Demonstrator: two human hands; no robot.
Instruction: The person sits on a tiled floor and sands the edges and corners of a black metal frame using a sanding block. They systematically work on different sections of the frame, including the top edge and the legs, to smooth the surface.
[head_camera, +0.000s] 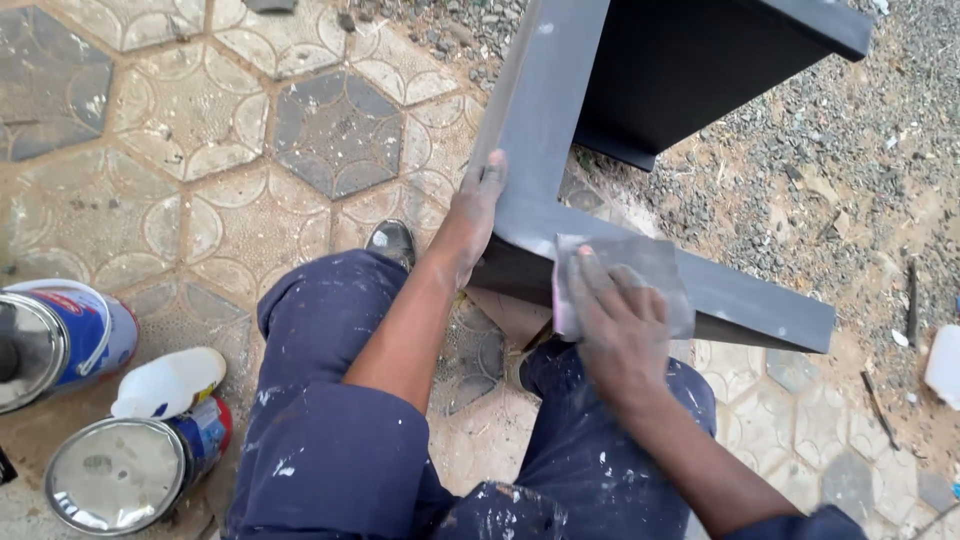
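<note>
My right hand (622, 325) presses sandpaper (625, 280) flat with spread fingers at centre frame; my left hand (472, 215) grips the dark panel (540, 110). Uneven pressure could gouge the finish.

Dark grey furniture frame (560, 130); grey sandpaper sheet (650, 265); navy trousers (330, 440) showing white paint specks; paving (190, 130) showing hexagon tiles, beige and grey; blue-labelled tins (60, 335).
</note>
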